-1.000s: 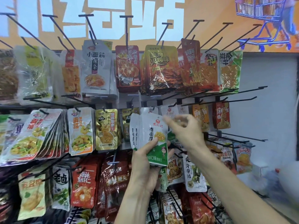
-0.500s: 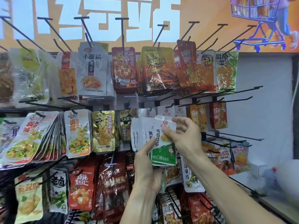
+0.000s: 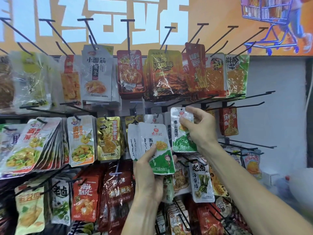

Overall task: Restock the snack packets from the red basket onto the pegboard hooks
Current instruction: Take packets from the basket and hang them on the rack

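White and green foil is what I am tracking: the single konjac snack packet (image 3: 183, 131) is up in the right hand (image 3: 201, 128), thumb on its printed face and fingers curled behind its upper edge, so the punched hole at the top stays uncovered and faces the rack. I read that grip as deliberate, since the hole has to meet a hook tip and a hand over it would block the threading. The packet hangs upright, just in front of matching white packets already on the middle row, and just below the black hooks (image 3: 225, 106) that jut out toward me; it is not yet on any of them. My left hand (image 3: 149, 177) grips the lower part of the remaining stack of the same packets (image 3: 149, 146), thumb across the front one and fingers wrapped behind, with the tops fanned free so the next one can be peeled off easily. It sits low and left of the raised packet, near but apart from it. I judge the step to be feeding one packet onto the hook while the stack waits as a supply. Around this, the pegboard rack (image 3: 271, 85) carries a top row of red and orange spicy strip packets (image 3: 164, 73), a grey noodle-strip packet (image 3: 97, 73) further left, gold packets (image 3: 108, 138) beside the stack, and a kelp-knot packet (image 3: 201, 180) below my right wrist. The red basket is not in view.
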`<state>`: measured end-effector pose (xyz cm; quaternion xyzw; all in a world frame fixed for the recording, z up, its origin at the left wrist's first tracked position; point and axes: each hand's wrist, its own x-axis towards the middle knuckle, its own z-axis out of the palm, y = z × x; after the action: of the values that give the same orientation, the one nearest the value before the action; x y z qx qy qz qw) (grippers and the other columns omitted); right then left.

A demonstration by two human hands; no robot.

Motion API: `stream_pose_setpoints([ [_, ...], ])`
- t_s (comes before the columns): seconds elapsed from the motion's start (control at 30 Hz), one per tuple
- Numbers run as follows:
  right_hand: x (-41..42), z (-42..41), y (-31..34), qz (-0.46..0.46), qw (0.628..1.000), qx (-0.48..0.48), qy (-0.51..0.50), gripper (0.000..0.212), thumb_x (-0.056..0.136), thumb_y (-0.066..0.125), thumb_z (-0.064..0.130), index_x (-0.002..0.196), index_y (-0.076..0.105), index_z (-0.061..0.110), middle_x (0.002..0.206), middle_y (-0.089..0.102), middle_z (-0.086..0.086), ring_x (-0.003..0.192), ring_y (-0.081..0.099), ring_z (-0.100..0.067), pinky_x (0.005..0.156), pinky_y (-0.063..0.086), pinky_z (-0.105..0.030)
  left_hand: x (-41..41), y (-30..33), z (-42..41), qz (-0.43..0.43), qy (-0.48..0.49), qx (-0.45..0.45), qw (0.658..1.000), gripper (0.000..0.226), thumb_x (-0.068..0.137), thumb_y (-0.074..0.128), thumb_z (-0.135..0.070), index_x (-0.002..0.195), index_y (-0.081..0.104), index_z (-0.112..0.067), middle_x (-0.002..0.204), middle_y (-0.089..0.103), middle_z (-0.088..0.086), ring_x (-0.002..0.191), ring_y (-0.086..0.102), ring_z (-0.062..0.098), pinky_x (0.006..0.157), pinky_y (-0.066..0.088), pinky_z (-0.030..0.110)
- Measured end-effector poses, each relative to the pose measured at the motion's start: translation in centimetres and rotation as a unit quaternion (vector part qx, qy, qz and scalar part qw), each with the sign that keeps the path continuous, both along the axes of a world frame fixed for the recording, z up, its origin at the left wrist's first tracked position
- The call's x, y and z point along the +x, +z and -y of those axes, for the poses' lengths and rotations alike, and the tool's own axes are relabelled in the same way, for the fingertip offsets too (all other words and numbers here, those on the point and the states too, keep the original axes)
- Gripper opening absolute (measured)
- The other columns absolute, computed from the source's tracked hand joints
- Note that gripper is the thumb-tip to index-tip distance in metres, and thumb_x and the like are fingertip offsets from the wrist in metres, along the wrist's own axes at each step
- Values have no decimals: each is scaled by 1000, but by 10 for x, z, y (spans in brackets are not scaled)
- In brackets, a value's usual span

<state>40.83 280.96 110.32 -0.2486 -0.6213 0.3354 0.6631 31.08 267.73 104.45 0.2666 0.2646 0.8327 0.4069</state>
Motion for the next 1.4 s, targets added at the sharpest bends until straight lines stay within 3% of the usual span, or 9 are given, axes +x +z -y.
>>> stream_pose_setpoints([
  [0.13,-2,-9,7,18,999,-28,3,48,84,86,12,130,70,18,121,69,1,110,70,-29,93,59,-48,-2,0,2,-6,6,-12,1000,21,100,61,-11,100,78,3,98,79,23,95,76,40,85,64,49],
  [0.33,-24,-27,24,116,991,-72,1,54,86,84,11,134,61,14,129,61,-6,87,66,-17,62,52,-14,-7,3,0,0,8,-13,1000,21,98,65,-11,110,75,3,105,79,22,93,77,38,91,59,53],
  [0.5,-15,-2,4,115,989,-31,-88,43,90,79,37,127,62,25,128,64,2,111,62,-17,93,51,-34,-8,0,-2,3,-6,-13,1000,24,96,67,-11,114,74,2,112,78,22,99,77,38,87,63,52],
  [0.6,-8,36,-23,60,996,-47,46,53,82,83,49,121,55,27,110,70,7,102,67,-10,85,56,-36,-6,-3,-10,9,-13,-9,1000,34,90,71,-13,123,74,-3,119,76,22,101,75,35,83,63,47],
  [0.67,-10,45,-35,46,990,-75,110,57,77,91,36,118,53,25,103,76,0,95,74,-16,82,63,-46,0,-4,-14,10,-17,-22,1000,41,86,74,-18,123,75,-1,123,74,25,98,72,33,80,59,42],
  [0.77,-12,39,-39,-2,992,-81,94,47,80,90,16,112,56,25,101,76,-6,93,76,-23,83,63,-53,7,-5,-16,17,-19,-20,999,32,94,70,-21,116,78,0,115,77,23,91,75,31,77,60,40],
  [0.93,0,22,-28,-33,998,-36,45,35,89,81,16,115,62,30,122,64,4,117,62,-21,99,55,-41,9,-3,-13,12,5,-9,1000,24,100,64,-23,113,75,-6,99,80,16,81,79,28,77,62,42],
  [1.1,8,12,-7,-1,1000,0,21,45,95,74,11,137,62,22,137,62,6,128,57,-15,110,48,-36,5,-1,-9,29,19,-12,999,32,98,60,-25,110,72,2,91,75,24,73,73,29,67,66,38],
  [1.4,11,9,11,35,999,-14,8,49,93,77,11,139,63,15,138,63,0,129,56,-16,110,50,-46,4,-2,1,31,23,10,999,36,102,48,-25,116,70,0,103,76,30,80,73,34,64,66,38],
])
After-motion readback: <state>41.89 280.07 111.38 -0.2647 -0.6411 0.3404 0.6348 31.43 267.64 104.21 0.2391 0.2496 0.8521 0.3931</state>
